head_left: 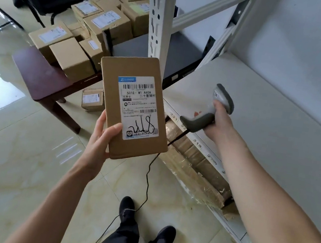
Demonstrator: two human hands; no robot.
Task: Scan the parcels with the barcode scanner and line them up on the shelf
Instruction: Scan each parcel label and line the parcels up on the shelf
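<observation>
My left hand [103,136] grips a flat brown cardboard parcel [121,68] by its lower left corner, held upright in front of me with its white shipping label and barcodes facing me. My right hand [219,121] holds a grey barcode scanner [220,97] by its handle, just above the front edge of the white shelf board [259,118], to the right of the parcel. A black cable [148,181] hangs from the scanner down to the floor.
Several labelled cardboard parcels [107,23] are piled on a dark wooden bench [38,75] and the floor at the left. A white metal upright [159,18] of the shelf rack stands behind the parcel. A film-wrapped carton [194,167] lies under the shelf. My shoes [127,205] stand on glossy tiles.
</observation>
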